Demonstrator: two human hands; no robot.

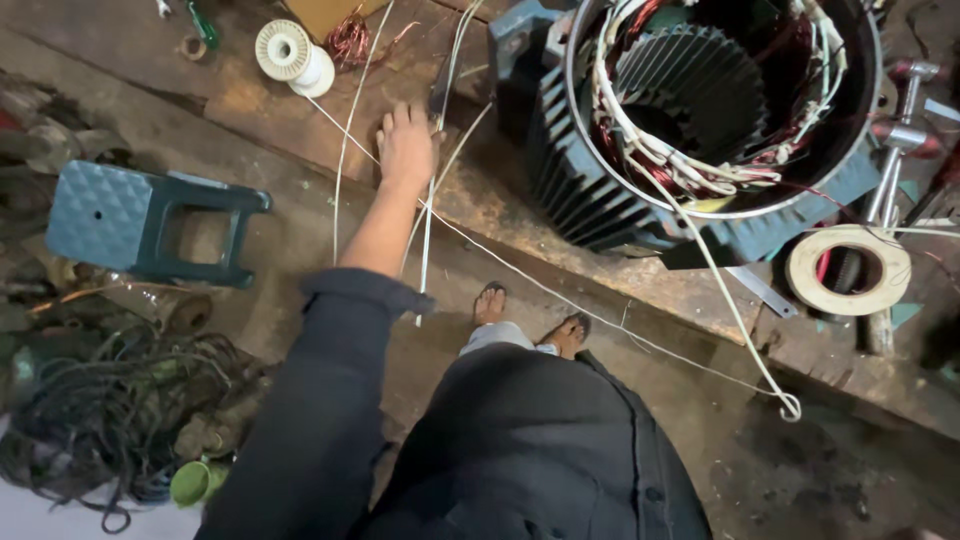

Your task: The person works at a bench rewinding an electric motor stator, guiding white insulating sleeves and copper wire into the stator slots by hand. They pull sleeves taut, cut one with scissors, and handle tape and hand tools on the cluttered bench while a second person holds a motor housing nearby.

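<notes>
— While my left hand (407, 147) presses the white sleeving strands (428, 225) flat on the bench (250, 100), fingers spread, they stay straight.
— Right hand?
— Out of view; motor stator (700, 120) sits just beside.

Motor housing (700, 120) at 1 o'clock: top cut off by the upper edge, far rim not in view. Left hand (407, 148) lies palm-down on the counter (260, 100), fingertips blurred w/ motion, so can't tell if it pinches the thin white wire (345, 150) or just rests by it. Right hand nowhere in frame. Tape roll (848, 270) at 3 o'clock hides the tool under it. Cable heap (100, 420) at 8 o'clock too dark to sort; green cup (192, 482) partly buried.
</notes>
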